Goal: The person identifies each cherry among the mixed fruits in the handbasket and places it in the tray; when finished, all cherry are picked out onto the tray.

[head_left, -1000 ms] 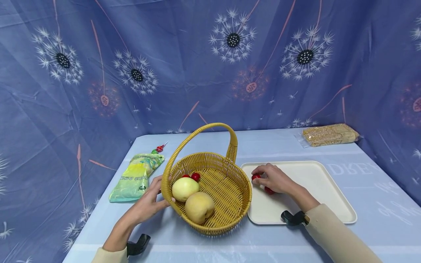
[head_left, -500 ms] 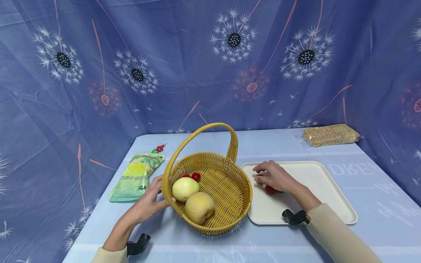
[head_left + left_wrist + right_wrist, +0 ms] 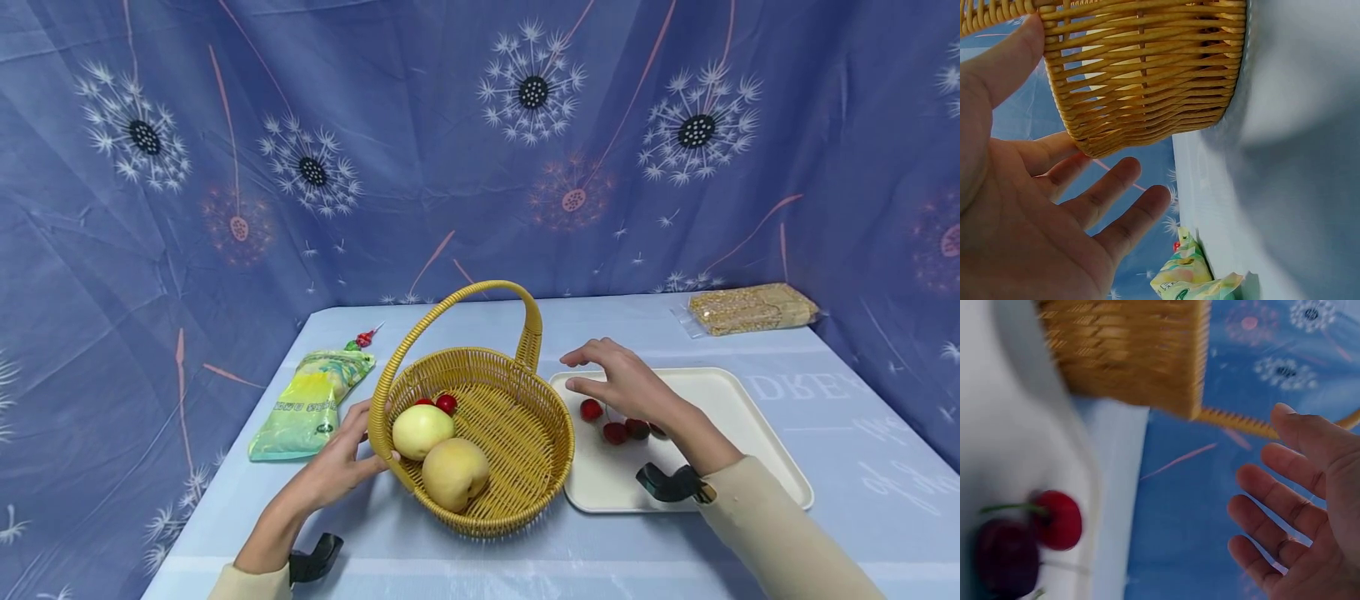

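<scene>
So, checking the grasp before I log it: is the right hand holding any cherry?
No, the right hand hovers open above the cherries lying on the tray.

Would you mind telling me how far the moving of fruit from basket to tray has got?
Done: several red cherries lie on the cream plastic tray. In hand: nothing; the right hand hovers open above them, while the left hand touches the woven yellow basket. Left: two cherries and two pale yellow fruits inside.

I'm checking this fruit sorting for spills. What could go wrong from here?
The cherries lie loose on the tray under the raised, empty right hand; a brush might roll them. The left hand only rests against the basket, so a knock could shift it.
</scene>
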Demonstrator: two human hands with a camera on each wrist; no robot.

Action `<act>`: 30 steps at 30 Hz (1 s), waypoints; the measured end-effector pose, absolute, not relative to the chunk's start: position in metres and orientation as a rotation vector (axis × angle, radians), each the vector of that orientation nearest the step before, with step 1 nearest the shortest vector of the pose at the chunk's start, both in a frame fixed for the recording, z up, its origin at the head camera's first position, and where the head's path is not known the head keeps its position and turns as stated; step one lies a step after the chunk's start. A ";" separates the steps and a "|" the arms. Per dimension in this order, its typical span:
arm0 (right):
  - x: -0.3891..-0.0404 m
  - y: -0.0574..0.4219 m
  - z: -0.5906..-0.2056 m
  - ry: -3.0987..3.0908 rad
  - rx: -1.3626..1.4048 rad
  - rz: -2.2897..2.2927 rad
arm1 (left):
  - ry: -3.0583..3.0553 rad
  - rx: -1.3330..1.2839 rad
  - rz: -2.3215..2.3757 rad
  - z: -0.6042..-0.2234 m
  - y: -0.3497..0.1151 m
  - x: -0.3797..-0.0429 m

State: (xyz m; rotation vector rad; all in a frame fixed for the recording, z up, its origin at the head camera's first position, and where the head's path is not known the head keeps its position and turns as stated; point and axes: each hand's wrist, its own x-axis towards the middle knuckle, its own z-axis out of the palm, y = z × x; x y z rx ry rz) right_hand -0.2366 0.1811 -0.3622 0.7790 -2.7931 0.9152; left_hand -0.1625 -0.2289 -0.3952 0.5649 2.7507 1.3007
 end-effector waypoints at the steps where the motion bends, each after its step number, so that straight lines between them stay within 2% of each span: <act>1: -0.235 0.178 -0.358 -2.781 0.801 0.918 | 2.751 0.562 1.301 -0.395 -0.229 -0.162; 13: -0.225 0.131 -0.328 -2.677 1.060 0.860 | 2.749 0.559 1.305 -0.397 -0.229 -0.162; 30: -0.246 0.071 -0.328 -2.749 1.266 0.638 | 2.744 0.553 1.296 -0.395 -0.228 -0.160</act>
